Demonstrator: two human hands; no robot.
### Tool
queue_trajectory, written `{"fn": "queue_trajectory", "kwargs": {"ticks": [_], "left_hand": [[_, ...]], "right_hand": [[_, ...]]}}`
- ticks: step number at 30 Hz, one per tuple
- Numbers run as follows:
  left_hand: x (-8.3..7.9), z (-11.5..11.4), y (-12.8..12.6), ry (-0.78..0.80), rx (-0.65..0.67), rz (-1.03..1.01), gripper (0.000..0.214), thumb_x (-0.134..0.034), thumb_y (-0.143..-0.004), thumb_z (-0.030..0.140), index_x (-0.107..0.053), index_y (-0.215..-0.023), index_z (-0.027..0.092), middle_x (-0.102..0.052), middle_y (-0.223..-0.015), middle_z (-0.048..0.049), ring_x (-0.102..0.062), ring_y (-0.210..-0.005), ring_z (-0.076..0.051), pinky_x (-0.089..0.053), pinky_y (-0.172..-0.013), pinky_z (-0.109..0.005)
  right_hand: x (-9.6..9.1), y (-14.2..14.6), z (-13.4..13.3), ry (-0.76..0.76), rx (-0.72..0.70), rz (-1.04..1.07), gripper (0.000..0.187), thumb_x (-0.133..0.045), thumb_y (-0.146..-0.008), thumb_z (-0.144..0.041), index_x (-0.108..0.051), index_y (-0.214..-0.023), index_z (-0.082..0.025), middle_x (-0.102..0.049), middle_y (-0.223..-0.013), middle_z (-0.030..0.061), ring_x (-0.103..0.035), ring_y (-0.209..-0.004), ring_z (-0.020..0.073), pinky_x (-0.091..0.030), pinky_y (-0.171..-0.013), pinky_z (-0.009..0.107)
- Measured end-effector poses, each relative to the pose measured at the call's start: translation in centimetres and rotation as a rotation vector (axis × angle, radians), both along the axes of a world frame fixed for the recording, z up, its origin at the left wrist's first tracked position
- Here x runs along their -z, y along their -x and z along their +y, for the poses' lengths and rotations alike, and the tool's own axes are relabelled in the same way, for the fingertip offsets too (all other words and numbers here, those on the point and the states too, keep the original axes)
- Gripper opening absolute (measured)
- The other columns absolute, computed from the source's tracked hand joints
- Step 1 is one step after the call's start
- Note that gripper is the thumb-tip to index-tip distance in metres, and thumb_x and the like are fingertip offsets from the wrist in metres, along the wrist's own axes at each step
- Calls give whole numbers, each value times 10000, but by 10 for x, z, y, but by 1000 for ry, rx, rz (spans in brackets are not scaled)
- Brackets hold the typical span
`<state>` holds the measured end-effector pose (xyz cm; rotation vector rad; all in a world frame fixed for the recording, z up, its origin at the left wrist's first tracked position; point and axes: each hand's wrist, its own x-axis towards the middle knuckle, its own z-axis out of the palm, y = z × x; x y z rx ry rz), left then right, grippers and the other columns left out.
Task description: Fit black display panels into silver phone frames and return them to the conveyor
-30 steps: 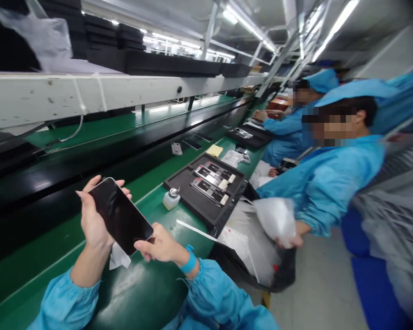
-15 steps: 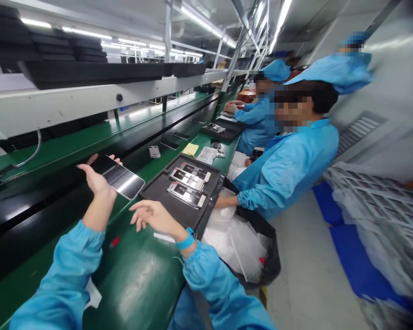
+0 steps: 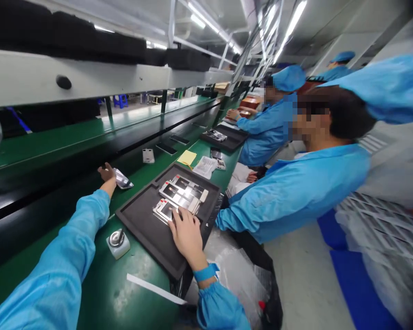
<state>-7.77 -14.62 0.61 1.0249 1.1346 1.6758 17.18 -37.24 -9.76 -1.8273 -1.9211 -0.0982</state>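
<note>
Left hand (image 3: 107,174): gripping phone (image 3: 123,179) at belt (image 3: 72,158) edge. Right hand (image 3: 186,234): lying open, fingertips touching phones (image 3: 179,197) in tray (image 3: 141,220).

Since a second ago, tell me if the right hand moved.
Yes. The right hand went from the phone's lower corner out onto the black tray, fingers now resting on the nearest phone there.

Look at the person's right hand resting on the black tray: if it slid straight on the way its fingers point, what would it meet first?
The right hand would meet the nearest phone in the black tray; its fingertips seem already at it.
</note>
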Motion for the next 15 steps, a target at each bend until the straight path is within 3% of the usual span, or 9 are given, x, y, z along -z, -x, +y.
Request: {"fn": "queue_trajectory", "kwargs": {"ticks": [3,6,8,12,15], "left_hand": [[17,31,-16,200,-234,227,510,-738,-1056,399,-627,-1510,195,-584,-1583,-156,-615,-1408,-350,-543,-1171,-618],[38,71,-40,309,-291,444,548,-773,-1018,382,-640,-1484,126,-427,-1752,-203,-309,-1675,-429,-355,-1301,-699],[50,99,-62,317,-240,569,555,-704,-1025,470,-684,-1345,17,-360,-1784,-254,-49,-1743,-434,-298,-1303,-667],[64,144,-114,318,-72,741,794,-505,-974,719,-737,-1107,-28,-431,-1705,-312,-109,-1714,-482,-357,-1207,-658],[64,160,-144,295,20,833,896,-746,-856,736,-713,-1255,-66,-375,-1699,-425,-100,-1683,-603,-318,-1198,-781]], "right_hand": [[9,-5,-4,-30,-3,-96,388,-558,-1124,-236,-719,-1475,-199,-656,-1529,224,-599,-1406,372,-488,-1146,560],[15,-14,-11,-30,-9,-119,395,-519,-1142,-259,-729,-1474,-220,-637,-1541,233,-588,-1404,388,-485,-1139,575],[14,-17,-15,-8,-18,-113,393,-524,-1146,-286,-721,-1482,-233,-632,-1544,223,-604,-1359,387,-501,-1105,570],[6,-19,-21,3,-13,-53,436,-517,-1159,-362,-634,-1556,-227,-649,-1512,207,-614,-1313,380,-525,-1068,567],[4,-19,-23,-10,4,7,510,-511,-1161,-393,-524,-1640,-220,-664,-1486,201,-613,-1335,379,-529,-1080,574]]}}
